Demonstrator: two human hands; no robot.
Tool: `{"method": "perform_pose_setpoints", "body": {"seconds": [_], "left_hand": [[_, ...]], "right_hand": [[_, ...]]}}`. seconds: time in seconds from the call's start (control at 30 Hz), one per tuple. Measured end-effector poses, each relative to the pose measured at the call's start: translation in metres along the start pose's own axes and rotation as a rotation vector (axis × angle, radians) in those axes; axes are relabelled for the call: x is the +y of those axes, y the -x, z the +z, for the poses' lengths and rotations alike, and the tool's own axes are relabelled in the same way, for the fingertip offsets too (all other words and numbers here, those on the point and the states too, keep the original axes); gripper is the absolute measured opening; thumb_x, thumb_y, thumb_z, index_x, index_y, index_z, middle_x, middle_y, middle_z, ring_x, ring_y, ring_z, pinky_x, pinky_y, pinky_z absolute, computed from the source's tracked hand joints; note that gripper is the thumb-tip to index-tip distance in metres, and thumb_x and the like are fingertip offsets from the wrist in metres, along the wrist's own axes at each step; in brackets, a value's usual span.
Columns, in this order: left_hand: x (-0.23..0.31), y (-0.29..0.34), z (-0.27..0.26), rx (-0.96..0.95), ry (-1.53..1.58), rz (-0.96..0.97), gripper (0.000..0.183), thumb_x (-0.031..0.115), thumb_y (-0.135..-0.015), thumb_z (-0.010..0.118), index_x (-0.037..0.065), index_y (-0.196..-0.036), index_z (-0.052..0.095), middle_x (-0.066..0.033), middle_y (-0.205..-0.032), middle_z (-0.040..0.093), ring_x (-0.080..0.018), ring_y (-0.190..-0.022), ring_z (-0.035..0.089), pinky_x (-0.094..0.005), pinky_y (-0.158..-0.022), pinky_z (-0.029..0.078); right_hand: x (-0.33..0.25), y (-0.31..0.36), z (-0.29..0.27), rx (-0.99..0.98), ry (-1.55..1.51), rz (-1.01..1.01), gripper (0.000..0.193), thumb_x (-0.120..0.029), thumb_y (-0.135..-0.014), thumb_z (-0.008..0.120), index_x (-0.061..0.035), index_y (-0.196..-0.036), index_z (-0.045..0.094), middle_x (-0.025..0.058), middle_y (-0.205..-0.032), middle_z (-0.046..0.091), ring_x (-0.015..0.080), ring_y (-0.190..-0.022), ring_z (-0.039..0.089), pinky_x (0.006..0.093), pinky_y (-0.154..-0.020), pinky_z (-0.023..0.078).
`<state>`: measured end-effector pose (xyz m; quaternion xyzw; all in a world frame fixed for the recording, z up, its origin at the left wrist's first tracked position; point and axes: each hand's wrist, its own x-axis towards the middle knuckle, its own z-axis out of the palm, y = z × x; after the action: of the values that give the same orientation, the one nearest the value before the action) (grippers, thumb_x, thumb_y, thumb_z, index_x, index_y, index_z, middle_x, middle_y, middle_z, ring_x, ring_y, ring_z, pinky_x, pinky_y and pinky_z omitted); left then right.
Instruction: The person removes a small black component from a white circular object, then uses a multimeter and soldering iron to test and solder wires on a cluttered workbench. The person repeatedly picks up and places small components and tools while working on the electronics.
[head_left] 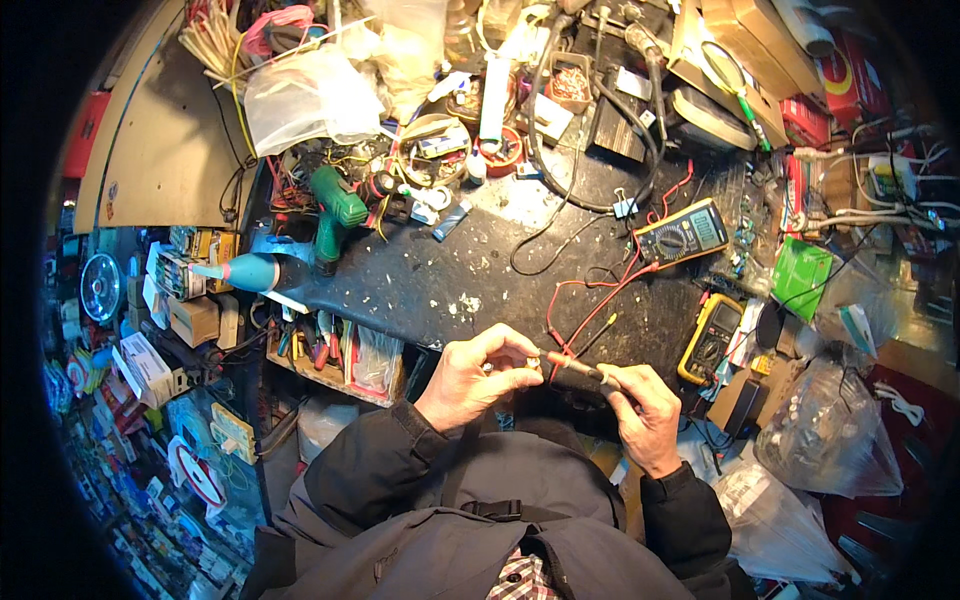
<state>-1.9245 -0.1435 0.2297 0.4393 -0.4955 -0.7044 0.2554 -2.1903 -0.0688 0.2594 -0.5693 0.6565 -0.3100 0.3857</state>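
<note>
Near the front edge of the dark workbench point(420, 290), my left hand point(470, 378) is closed in a pinch on a small whitish part point(534, 363), mostly covered by the fingertips. My right hand point(648, 412) grips a slim, pen-like tool point(580, 367) with a reddish front section and a greyish-brown body. Its front end points left and meets or nearly meets the small part; I cannot tell which. Just beyond my hands lie red test leads point(598, 312), running to a yellow-rimmed multimeter point(668, 240) with a lit display. Another yellow multimeter point(711, 338) lies to the right.
A green power drill point(338, 212) stands at the bench's left, beside a blue bulb-shaped object point(252, 271). An open drawer point(340, 375) of tools juts out below. Black cables point(545, 180) loop at the back. Plastic bags point(830, 430) and a green packet point(800, 275) crowd the right.
</note>
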Motion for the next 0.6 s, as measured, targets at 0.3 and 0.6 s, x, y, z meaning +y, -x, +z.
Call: {"method": "perform_pose_setpoints", "body": {"seconds": [0.3, 0.6], "left_hand": [[0.002, -0.001, 0.013, -0.035, -0.031, -0.038, 0.032, 0.006, -0.093, 0.082, 0.002, -0.121, 0.066, -0.0049, -0.102, 0.077, -0.0068, -0.094, 0.071, -0.024, -0.079, 0.057], [-0.001, -0.003, 0.005, -0.108, -0.114, 0.006, 0.027, 0.01, -0.094, 0.082, 0.002, -0.115, 0.067, -0.0041, -0.095, 0.076, -0.0047, -0.081, 0.067, -0.0225, -0.069, 0.053]], "right_hand": [[0.013, 0.012, -0.014, -0.001, 0.089, -0.087, 0.041, 0.007, -0.08, 0.075, -0.0067, -0.118, 0.078, 0.0121, -0.101, 0.075, 0.0294, -0.09, 0.073, 0.0365, -0.08, 0.057], [0.014, 0.003, -0.016, -0.059, 0.121, -0.137, 0.042, 0.007, -0.079, 0.075, -0.0065, -0.119, 0.078, 0.0119, -0.102, 0.075, 0.0294, -0.091, 0.073, 0.0374, -0.08, 0.058]]}}
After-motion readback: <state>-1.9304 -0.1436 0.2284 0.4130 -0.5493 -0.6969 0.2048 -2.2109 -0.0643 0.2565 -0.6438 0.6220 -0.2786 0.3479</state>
